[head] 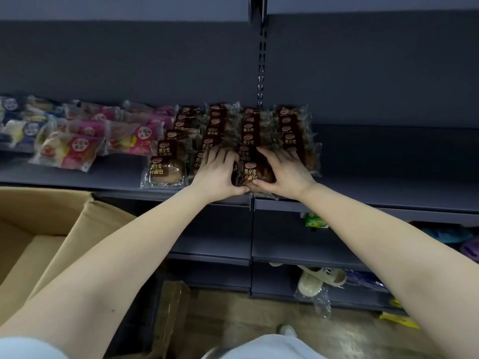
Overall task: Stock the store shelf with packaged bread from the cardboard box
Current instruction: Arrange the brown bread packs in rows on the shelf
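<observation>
Brown bread packets (293, 133): four overlapping rows on grey shelf (388, 156). Front packet (255, 174) of third row: at near edge, gripped between left hand (219, 169) and right hand (285, 172), fingers curled over, thumbs at its near side. Pink packets (124, 130): several, just left. Cardboard box (77, 229): one, open, lower left. Slippers (318, 279): lower shelf.
</observation>
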Demonstrator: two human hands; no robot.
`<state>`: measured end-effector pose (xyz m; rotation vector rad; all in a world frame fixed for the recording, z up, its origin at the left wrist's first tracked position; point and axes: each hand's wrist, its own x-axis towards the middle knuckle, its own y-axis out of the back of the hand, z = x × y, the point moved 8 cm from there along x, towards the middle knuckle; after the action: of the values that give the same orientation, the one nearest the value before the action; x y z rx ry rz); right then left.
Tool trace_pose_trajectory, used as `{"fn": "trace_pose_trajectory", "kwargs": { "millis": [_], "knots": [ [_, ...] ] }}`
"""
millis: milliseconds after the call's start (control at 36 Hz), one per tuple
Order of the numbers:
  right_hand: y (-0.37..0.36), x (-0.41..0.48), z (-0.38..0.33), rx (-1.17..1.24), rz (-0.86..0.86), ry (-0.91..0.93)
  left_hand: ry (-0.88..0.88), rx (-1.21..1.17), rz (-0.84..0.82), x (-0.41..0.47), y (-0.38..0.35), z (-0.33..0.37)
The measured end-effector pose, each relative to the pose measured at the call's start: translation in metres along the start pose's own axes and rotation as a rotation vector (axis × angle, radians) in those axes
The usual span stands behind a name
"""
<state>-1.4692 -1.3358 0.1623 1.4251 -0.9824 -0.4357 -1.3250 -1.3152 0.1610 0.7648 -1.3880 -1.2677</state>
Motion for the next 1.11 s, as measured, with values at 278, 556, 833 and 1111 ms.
{"fn": "trace_pose_trajectory", "kwargs": {
  "millis": [278, 556, 833, 1111],
  "knots": [
    [-0.021, 0.014, -0.009, -0.078, -0.078, 0.033, 0.095, 0.045, 0.039, 0.001, 0.001, -0.015],
    [0.008, 0.033, 0.001, 0.069, 0.117, -0.056, 0.027, -0.004, 0.047, -0.001, 0.008, -0.027],
    [0.001, 0.093, -0.090, 0.193, 0.123, 0.147, 0.167, 0.052, 0.156, -0.037, 0.041, -0.084],
    [-0.034, 0.135, -0.244, 0.351, 0.036, 0.432, 0.501, 0.151, 0.206, -0.150, 0.093, -0.201]
  ]
}}
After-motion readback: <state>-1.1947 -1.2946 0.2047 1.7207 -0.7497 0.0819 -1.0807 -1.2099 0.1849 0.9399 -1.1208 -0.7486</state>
